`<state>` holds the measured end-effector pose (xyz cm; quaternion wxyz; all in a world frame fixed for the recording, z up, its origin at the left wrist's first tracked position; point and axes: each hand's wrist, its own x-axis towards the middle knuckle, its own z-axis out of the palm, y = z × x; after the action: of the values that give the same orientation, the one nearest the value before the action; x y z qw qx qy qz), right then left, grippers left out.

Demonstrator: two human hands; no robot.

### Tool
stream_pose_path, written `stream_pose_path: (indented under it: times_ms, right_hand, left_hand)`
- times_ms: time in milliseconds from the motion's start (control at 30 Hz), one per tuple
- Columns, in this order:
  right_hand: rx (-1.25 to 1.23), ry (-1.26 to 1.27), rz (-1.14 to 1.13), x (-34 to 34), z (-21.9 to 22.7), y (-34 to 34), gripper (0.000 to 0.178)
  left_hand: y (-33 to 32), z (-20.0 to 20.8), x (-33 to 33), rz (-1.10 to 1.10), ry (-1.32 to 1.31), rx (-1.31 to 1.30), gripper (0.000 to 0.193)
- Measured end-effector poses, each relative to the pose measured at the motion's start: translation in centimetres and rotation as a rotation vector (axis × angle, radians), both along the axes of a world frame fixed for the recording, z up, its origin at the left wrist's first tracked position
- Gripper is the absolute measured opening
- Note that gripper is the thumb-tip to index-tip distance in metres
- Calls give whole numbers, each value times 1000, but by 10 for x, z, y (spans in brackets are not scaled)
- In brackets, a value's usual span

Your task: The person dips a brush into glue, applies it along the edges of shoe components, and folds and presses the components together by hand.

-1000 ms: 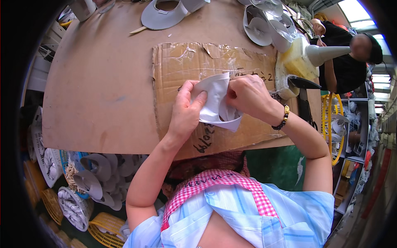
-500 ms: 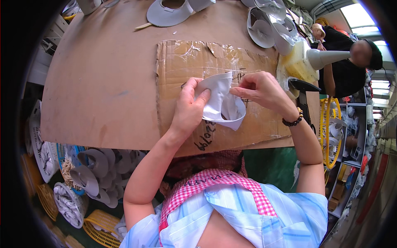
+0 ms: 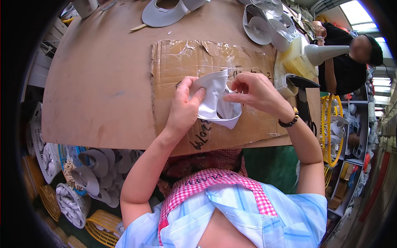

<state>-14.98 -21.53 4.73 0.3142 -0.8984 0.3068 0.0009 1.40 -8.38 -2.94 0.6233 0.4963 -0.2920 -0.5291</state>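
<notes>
A white, smooth, curved piece of sheet material (image 3: 213, 96), folded into a loop with a rim along its lower side, is held above the cardboard (image 3: 169, 62). My left hand (image 3: 185, 107) grips its left side, thumb on the near face and fingers behind. At the upper right of the opening, my right hand (image 3: 257, 93) has curled fingers, with thumb and index fingertip at the piece's edge. Exactly what lies between those fingertips is partly hidden. A beaded bracelet (image 3: 288, 120) is on my right wrist.
At the right stands a yellowish bottle with a grey conical nozzle (image 3: 295, 60), beside a black-handled object (image 3: 304, 82). Grey visor-shaped pieces (image 3: 163, 14) lie at the table's far side. Baskets (image 3: 103, 225) are below left. Another person (image 3: 343, 58) is at the right.
The white piece and both hands have shifted slightly left in view, as has the cardboard. My right thumb now reaches further along the piece, and its fingers have shifted slightly.
</notes>
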Motion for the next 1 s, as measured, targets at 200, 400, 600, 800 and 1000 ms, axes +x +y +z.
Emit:
stream_pose_path:
  times_ms: [200, 400, 600, 800, 1000]
  right_hand:
    - [489, 48, -6, 3, -28, -33, 31]
    - [629, -158, -269, -9, -32, -19, 25]
    - [-136, -89, -58, 0, -28, -6, 18]
    - [-355, -83, -8, 3, -34, -1, 18]
    - [-360, -26, -189, -14, -4, -23, 22]
  left_hand:
    - [-2, -4, -1, 17, 30, -17, 12]
    - [-2, -4, -1, 14, -7, -9, 12]
    - [-3, -9, -1, 25, -36, -13, 13]
    - [-3, -10, -3, 53, -71, -27, 13]
    - [-9, -12, -3, 70, -150, -13, 14]
